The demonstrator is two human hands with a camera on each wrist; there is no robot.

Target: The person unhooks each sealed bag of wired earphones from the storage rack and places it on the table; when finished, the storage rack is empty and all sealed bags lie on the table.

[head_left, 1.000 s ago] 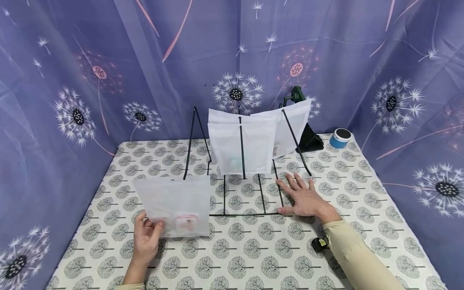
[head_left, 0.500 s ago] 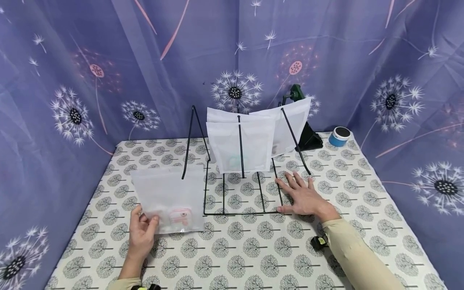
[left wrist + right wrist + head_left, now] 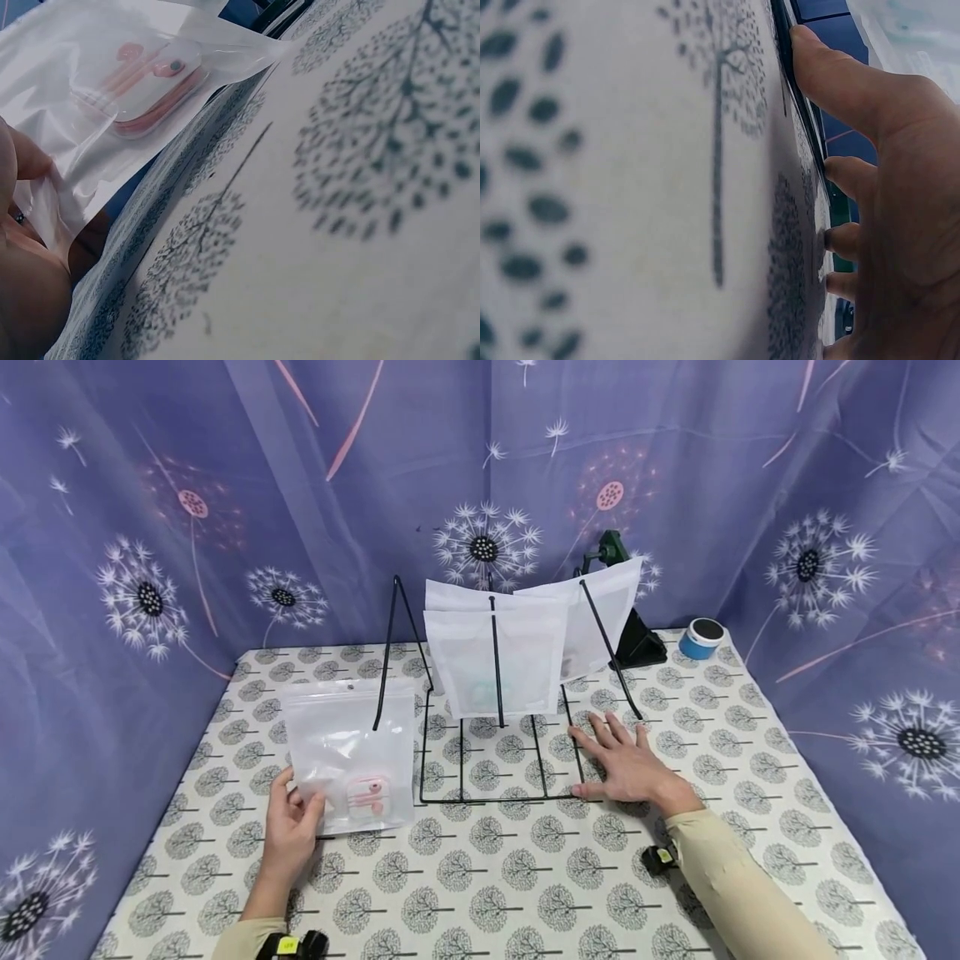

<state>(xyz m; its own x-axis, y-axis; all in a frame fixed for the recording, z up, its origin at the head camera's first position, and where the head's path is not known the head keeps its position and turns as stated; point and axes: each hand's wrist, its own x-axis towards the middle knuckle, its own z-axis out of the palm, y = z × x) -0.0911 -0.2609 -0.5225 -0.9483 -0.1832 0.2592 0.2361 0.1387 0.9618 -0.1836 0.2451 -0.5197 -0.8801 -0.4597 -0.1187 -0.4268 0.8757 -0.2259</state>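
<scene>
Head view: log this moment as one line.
left hand: grips pouch at lower left edge | right hand: spread, at right side of rack | rack: holds other white pouches

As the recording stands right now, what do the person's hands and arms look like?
The left hand and right hand are gloveless. The left sleeve and right sleeve are plain pale beige. A black left wrist device and black right wrist device each carry a yellow-green label, too small to read.

Held pouch (image 3: 341, 739): glossy plastic (glare-streaked). Rack (image 3: 499, 693): smooth metal wire. Curtain (image 3: 420, 460): matt cloth.
</scene>
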